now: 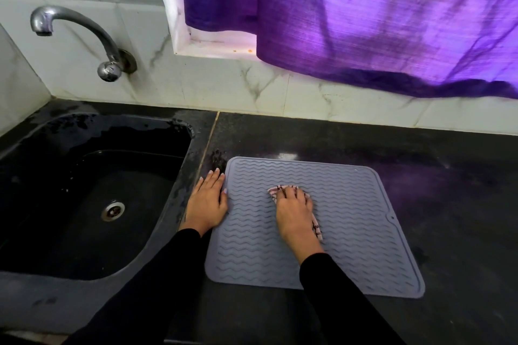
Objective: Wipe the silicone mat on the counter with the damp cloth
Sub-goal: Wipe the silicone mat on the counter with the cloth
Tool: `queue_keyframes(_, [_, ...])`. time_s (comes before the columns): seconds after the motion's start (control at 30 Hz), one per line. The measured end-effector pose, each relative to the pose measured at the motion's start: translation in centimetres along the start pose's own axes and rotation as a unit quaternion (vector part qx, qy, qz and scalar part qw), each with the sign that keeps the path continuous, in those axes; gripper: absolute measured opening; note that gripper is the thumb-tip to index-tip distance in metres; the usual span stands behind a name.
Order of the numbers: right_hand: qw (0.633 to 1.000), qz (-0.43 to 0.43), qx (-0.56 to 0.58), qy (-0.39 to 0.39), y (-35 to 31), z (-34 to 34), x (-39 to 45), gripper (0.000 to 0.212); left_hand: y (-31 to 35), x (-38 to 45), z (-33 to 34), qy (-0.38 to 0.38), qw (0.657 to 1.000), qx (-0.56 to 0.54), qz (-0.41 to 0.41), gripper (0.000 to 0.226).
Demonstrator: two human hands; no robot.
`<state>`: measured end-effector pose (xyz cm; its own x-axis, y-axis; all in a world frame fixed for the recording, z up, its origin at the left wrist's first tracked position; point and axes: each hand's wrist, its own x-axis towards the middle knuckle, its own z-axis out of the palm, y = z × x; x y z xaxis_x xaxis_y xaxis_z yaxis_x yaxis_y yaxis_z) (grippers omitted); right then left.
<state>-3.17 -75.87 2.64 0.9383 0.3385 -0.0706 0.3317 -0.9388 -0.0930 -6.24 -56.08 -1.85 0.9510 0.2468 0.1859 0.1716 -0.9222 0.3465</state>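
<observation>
A grey silicone mat [350, 213] with wavy ridges lies flat on the black counter [448, 182]. My right hand [294, 211] presses a small pink patterned cloth [316, 228] onto the middle of the mat, fingers curled over the cloth; bits of the cloth stick out past the fingertips and at the right of the palm. My left hand [207, 202] lies flat with straight fingers on the counter at the mat's left edge, the thumb touching that edge. Both arms wear black sleeves.
A black sink [84, 190] with a metal drain sits left of the mat, its rim wet. A chrome tap [81, 36] juts from the marble-tiled wall above it. A purple curtain [378, 14] hangs over the window behind the counter.
</observation>
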Motion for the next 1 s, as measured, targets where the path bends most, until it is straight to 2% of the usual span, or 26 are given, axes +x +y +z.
queue_keyframes(0.07, [0.999, -0.016, 0.031, -0.012, 0.8, -0.2, 0.7, 0.038, 0.2, -0.3, -0.1, 0.001, 1.000, 0.002, -0.010, 0.081])
queue_keyframes(0.17, [0.994, -0.035, 0.096, -0.033, 2.4, -0.9, 1.6, 0.038, 0.2, -0.4, -0.3, -0.039, 0.999, 0.007, -0.012, 0.088])
queue_keyframes(0.23, [0.980, -0.025, 0.187, -0.063, 3.1, -2.1, 2.2, 0.033, 0.0, -0.7, -0.5, -0.065, 0.998, 0.010, -0.014, 0.093])
queue_keyframes(0.27, [0.960, -0.002, 0.267, -0.090, 3.5, -2.7, 2.6, 0.031, 0.0, -1.0, -0.6, -0.068, 0.998, 0.012, -0.011, 0.093])
queue_keyframes(0.3, [0.924, 0.027, 0.365, -0.109, 3.8, -3.4, 2.9, 0.031, 0.0, -1.4, -0.6, -0.066, 0.998, 0.016, -0.004, 0.092])
queue_keyframes(0.37, [0.857, 0.106, 0.500, -0.070, 4.4, -3.8, 3.5, 0.032, 0.2, -2.4, -0.7, -0.055, 0.998, 0.020, 0.012, 0.089])
queue_keyframes(0.4, [0.854, 0.135, 0.501, -0.037, 4.5, -3.9, 3.7, 0.030, 0.3, -2.7, -0.7, -0.049, 0.999, 0.016, 0.019, 0.087])
queue_keyframes(0.5, [0.944, 0.095, 0.313, 0.042, 2.9, -3.7, 3.6, 0.027, 0.2, -3.0, -0.7, -0.025, 0.999, 0.006, 0.038, 0.078])
queue_keyframes(0.57, [0.966, 0.038, 0.251, 0.051, 1.2, -3.2, 3.0, 0.028, 0.3, -2.9, -0.8, -0.020, 0.999, 0.018, 0.047, 0.075])
queue_keyframes(0.63, [0.986, -0.006, 0.167, 0.025, -0.4, -2.2, 2.5, 0.029, 0.3, -2.8, -0.7, -0.024, 0.998, 0.030, 0.052, 0.076])
queue_keyframes(0.7, [0.998, -0.031, 0.061, -0.004, -1.7, -1.2, 2.0, 0.037, 0.3, -2.8, -0.5, -0.029, 0.998, 0.026, 0.048, 0.078])
queue_keyframes(0.77, [0.999, -0.036, 0.001, -0.001, -2.5, -1.0, 1.7, 0.043, 0.2, -2.7, -0.3, -0.029, 0.999, 0.012, 0.037, 0.079])
queue_keyframes(0.83, [0.999, -0.031, -0.007, -0.014, -2.5, -1.3, 2.1, 0.041, 0.1, -2.7, -0.2, -0.020, 0.999, 0.005, 0.033, 0.078])
queue_keyframes(1.0, [0.996, -0.045, 0.060, -0.039, -0.7, -2.2, 3.6, 0.036, 0.1, -2.6, -0.1, -0.002, 1.000, 0.000, 0.031, 0.075])
